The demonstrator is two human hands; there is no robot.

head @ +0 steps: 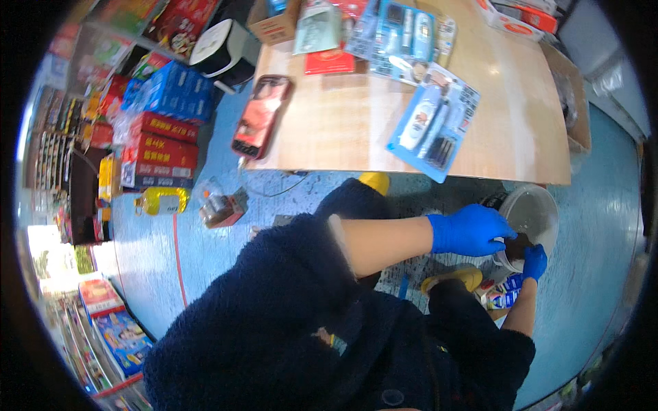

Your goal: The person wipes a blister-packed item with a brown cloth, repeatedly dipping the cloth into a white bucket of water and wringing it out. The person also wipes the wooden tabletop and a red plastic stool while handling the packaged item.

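Observation:
My left hand, in a blue glove, reaches over the near side of a white plastic bucket. My right hand, gloved the same way, is at the bucket's near right rim. Between them a dark brown cloth is pinched in the fingers of both hands, bunched at the bucket's mouth. Greyish water seems to show inside the bucket. The cloth's lower part is hidden by my hands and the rim.
A wooden table stands ahead, its edge close to the bucket. It bears a phone on a cable and several blister packs. Printed packages lie near my yellow shoe. Leftward are an oil bottle and stacked boxes.

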